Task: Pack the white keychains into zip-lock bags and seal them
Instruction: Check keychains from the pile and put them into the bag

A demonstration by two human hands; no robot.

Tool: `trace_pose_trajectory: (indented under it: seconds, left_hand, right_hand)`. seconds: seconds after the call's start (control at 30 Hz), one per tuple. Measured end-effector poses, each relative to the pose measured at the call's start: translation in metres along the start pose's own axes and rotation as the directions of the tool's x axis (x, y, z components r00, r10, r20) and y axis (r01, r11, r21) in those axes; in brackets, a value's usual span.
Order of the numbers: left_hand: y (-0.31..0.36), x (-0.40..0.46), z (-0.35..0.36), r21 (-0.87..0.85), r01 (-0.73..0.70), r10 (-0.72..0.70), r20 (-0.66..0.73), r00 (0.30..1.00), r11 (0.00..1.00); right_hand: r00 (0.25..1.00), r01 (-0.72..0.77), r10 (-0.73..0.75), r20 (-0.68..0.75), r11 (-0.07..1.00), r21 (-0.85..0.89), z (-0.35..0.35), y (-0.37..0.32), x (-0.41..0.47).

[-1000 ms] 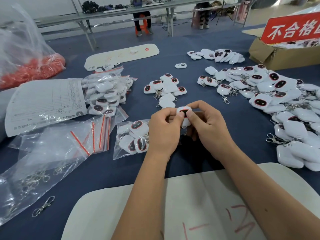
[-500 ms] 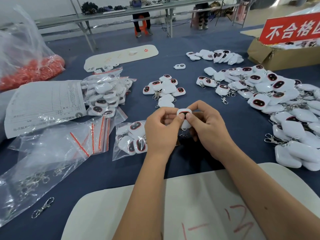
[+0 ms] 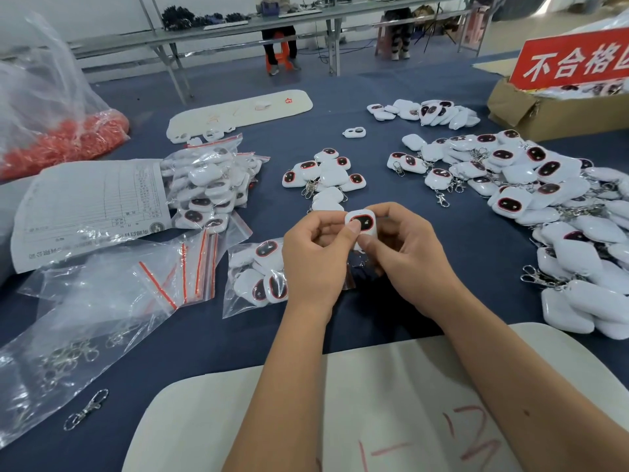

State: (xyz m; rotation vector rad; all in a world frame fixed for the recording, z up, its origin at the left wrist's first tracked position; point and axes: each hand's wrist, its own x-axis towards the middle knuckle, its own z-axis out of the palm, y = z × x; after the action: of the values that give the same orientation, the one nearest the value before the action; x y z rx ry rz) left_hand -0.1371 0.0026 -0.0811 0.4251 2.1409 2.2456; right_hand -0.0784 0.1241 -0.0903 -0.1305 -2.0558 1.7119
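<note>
Barely moved since prior frame: left hand (image 3: 316, 264) & right hand (image 3: 413, 264) both still pinch one white keychain (image 3: 361, 226) above surface (image 3: 211, 335).

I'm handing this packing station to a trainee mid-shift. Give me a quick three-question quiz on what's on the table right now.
1. True or false: both hands grip one white keychain.
2. Multiple choice: The partly filled zip-lock bag nearest the hands lies: A) beside the left hand; B) in the cardboard box; C) on the printed form.
3. What lies loose on the blue table at lower left?

Key: 1 true, with the right hand; 2 A; 3 a metal clasp.
</note>
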Motion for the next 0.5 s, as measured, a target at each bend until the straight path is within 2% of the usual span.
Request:
trace_pose_trajectory:
  seconds: [0.1, 0.17, 0.23, 0.27, 0.37, 0.5]
  left_hand:
    - [0.0034, -0.0017, 0.0017, 0.077, -0.035, 0.04, -0.056, 0.998, 0.996]
    - [0.0075, -0.0031, 0.0016, 0.2, -0.14, 0.171, -0.145, 0.975, 0.97]
    - [0.0099, -0.004, -0.0002, 0.41, -0.237, 0.342, -0.204, 0.917, 0.881]
    - [0.0099, -0.0043, -0.0012, 0.514, -0.241, 0.393, -0.208, 0.896, 0.823]
    - [0.0075, -0.0065, -0.0023, 0.725, -0.158, 0.381, -0.153, 0.912, 0.67]
    - [0.006, -0.0086, 0.0029, 0.848, -0.102, 0.313, -0.079, 0.946, 0.521]
  right_hand:
    - [1.0, -0.013, 0.013, -0.006, 1.0, 0.011, -0.0015, 0.0006, 0.0]
    - [0.999, -0.029, 0.029, -0.016, 0.999, 0.017, -0.0026, 0.0013, -0.0001]
    - [0.999, -0.041, 0.041, -0.019, 0.999, -0.014, -0.0024, 0.0019, 0.0007]
    - [0.999, -0.044, 0.043, -0.02, 0.999, -0.033, -0.002, 0.0022, 0.0011]
    - [0.998, -0.049, 0.048, -0.043, 0.998, -0.035, -0.0008, 0.0022, 0.0011]
    - [0.99, -0.055, 0.05, -0.131, 0.998, -0.034, -0.0023, 0.0038, 0.001]
